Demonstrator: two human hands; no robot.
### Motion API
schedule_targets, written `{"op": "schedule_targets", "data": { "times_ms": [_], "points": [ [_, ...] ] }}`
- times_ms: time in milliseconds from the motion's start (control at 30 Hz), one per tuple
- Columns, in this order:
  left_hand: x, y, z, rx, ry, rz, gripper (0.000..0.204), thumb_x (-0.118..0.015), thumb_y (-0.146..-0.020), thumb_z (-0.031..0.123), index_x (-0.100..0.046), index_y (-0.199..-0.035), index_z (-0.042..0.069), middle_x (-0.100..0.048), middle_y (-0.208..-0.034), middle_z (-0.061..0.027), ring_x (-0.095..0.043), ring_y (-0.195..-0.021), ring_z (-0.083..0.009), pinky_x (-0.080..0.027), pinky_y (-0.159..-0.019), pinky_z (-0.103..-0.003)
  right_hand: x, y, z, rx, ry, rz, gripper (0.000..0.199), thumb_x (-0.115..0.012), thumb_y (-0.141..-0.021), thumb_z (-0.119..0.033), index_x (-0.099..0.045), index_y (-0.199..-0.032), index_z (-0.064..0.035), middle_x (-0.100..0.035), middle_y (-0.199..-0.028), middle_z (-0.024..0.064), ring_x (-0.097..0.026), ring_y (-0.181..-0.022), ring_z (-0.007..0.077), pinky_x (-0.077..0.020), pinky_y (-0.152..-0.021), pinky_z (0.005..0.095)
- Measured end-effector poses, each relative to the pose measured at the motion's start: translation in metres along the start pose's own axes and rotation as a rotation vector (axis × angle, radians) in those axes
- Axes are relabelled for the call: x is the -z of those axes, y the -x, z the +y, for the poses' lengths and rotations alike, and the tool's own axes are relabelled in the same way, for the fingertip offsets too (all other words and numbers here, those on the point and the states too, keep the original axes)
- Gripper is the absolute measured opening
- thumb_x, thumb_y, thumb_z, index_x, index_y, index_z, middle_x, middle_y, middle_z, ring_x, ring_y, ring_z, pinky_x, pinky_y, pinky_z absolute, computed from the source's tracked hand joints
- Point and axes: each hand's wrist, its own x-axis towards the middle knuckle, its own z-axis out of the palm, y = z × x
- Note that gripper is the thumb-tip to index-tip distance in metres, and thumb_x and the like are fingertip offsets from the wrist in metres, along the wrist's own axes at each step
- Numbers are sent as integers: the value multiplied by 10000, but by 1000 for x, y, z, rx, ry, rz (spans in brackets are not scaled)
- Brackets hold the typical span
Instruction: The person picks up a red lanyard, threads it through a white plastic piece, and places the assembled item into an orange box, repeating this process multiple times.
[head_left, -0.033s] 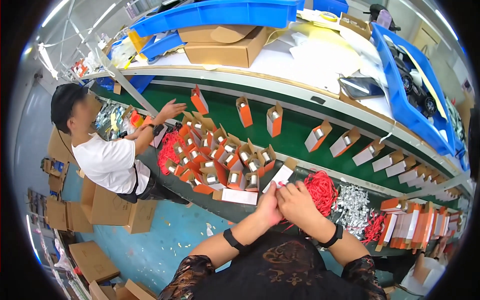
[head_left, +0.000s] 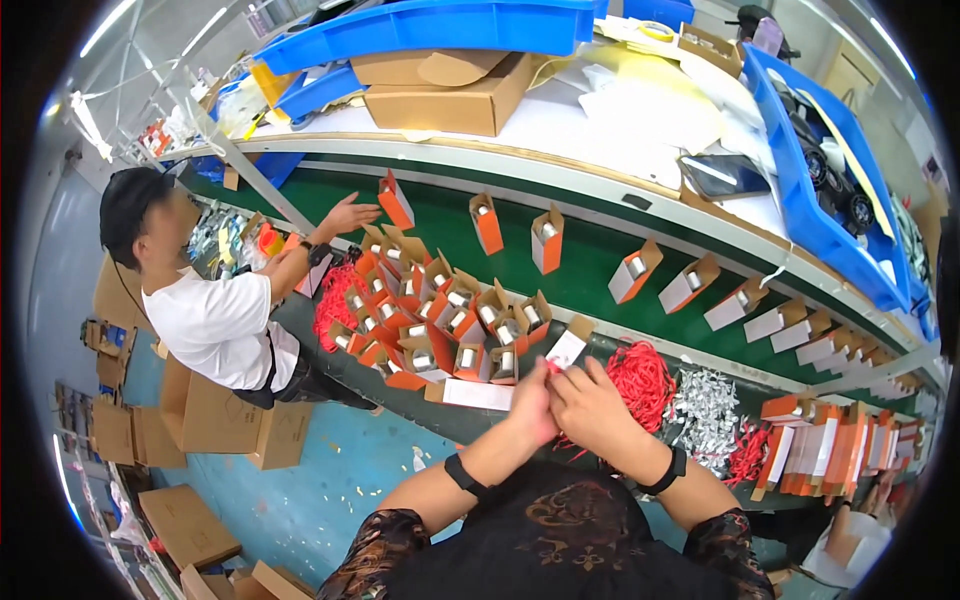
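Observation:
My left hand (head_left: 534,408) and my right hand (head_left: 592,402) meet over the near edge of the bench, fingers closed and pinched together. Between their fingertips a small red piece (head_left: 553,368) shows; its kind is mostly hidden by the fingers. Just beyond them lies a white carton (head_left: 568,346) with an open brown flap. To the left stand several open orange-and-white cartons (head_left: 468,358) with white-capped items inside, and a white carton (head_left: 478,393) lies in front of them. A heap of red cords (head_left: 640,384) is right beside my right hand.
Silver packets (head_left: 703,405) and a smaller red heap (head_left: 749,452) lie to the right, then stacked cartons (head_left: 822,445). Spaced cartons (head_left: 637,272) stand on the green conveyor belt (head_left: 420,195). A co-worker (head_left: 215,310) reaches over it at left. A shelf (head_left: 560,150) overhangs the belt.
My hands have shifted very slightly, and the red piece at my fingertips sits a little further left. The co-worker's outstretched hand has moved slightly right.

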Motion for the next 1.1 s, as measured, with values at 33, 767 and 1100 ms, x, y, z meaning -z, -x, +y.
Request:
{"op": "schedule_targets", "data": {
  "times_ms": [33, 767, 1100],
  "points": [
    [-5, -6, 19, -95, -47, -23, 355, -331, -1038, 354, -546, -1169, 104, -600, -1027, -62, -579, -976, -217, -482, -876, -394, 6, -8, 4, -12, -1, -9, 232, -602, -732, -139, -674, -935, -51, -596, -936, 71, -561, -943, 237, -447, -898, 452],
    [-9, -304, 318, -677, -84, 1, 370, -418, -994, 293, -501, -1269, 60, -564, -1254, -121, -581, -1077, -275, -508, -905, -437, -57, 95, 73, -715, -397, -202, 106, -690, -771, -153, -691, -861, -96, -645, -805, 86, -632, -751, 291, -514, -687, 403],
    [20, -325, 374, -416, -132, -109, 457, -409, -989, 337, -442, -1356, 67, -502, -1361, -103, -499, -1215, -290, -427, -1034, -427, -62, 104, 93, -757, -384, -250, 111, -678, -784, -173, -683, -860, -93, -630, -796, 96, -622, -764, 312, -505, -700, 416]
  ]
}}
